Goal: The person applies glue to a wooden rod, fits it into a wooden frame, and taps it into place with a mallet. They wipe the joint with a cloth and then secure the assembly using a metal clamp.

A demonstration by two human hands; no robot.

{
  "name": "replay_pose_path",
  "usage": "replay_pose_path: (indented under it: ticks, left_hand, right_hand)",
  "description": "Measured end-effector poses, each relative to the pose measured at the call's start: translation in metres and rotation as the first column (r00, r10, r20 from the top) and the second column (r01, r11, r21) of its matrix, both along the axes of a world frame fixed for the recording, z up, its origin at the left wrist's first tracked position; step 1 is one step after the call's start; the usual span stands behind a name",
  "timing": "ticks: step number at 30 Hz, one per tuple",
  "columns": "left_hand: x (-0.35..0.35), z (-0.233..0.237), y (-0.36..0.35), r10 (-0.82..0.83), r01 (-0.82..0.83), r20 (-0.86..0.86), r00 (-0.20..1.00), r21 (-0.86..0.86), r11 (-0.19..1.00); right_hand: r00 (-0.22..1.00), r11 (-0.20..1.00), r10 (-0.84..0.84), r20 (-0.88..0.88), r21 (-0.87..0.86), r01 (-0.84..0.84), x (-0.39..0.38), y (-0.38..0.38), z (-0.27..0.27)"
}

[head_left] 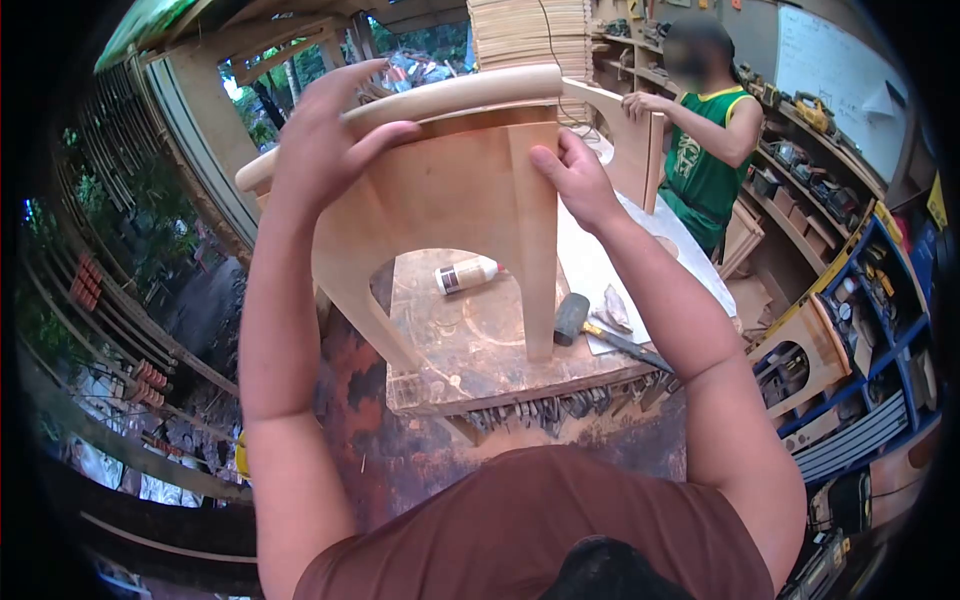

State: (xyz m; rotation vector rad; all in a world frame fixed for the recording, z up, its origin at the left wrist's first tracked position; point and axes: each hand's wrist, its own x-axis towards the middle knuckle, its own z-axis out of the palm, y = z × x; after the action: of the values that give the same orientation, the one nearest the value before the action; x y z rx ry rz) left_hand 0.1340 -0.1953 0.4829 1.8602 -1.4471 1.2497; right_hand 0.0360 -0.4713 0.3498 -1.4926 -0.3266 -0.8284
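Note:
A wooden frame [440, 190] with legs and an arched cutout stands upright on the workbench [480, 385]. Along its top runs a rounded wooden rail [460, 92], with a narrow gap showing beneath part of it. My left hand [330, 130] is at the rail's left part, fingers spread and thumb apart over the near side. At the frame's upper right edge, my right hand [578, 175] grips the corner, thumb on the near face and fingers behind. A glue bottle [467, 275] lies on the bench behind the frame, seen through the cutout. A mallet [572, 320] rests right of the frame's leg.
Across the bench, a person [710, 140] in a green jersey holds another wooden panel [625, 140]. Stacked wood [530, 45] rises behind. Shelves with tools [800, 190] line the right side. A crumpled cloth [613, 308] lies near the mallet. Clamps hang along the bench's front edge.

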Motion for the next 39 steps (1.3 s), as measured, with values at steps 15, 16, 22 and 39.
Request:
replay_pose_path:
  ticks: [15, 16, 22, 39]
  left_hand:
    - [0.000, 0.044, -0.085, 0.421, 0.031, -0.489, 0.764, 0.680, 0.733]
    - [-0.003, 0.045, -0.087, 0.430, 0.070, -0.526, 0.734, 0.689, 0.722]
    - [0.000, 0.049, -0.084, 0.476, 0.113, -0.610, 0.633, 0.682, 0.723]
    - [-0.001, 0.052, -0.084, 0.471, 0.122, -0.590, 0.656, 0.699, 0.705]
  right_hand:
    - [0.980, 0.965, 0.186, 0.065, -0.197, -0.170, 0.011, -0.038, 0.011]
    - [0.976, 0.964, 0.205, 0.070, -0.186, -0.190, 0.009, -0.038, 0.012]
    - [0.916, 0.980, 0.090, 0.392, -0.199, -0.011, 0.003, -0.037, 0.032]
    - [0.569, 0.542, -0.634, -0.524, -0.826, -0.158, -0.079, -0.144, -0.278]
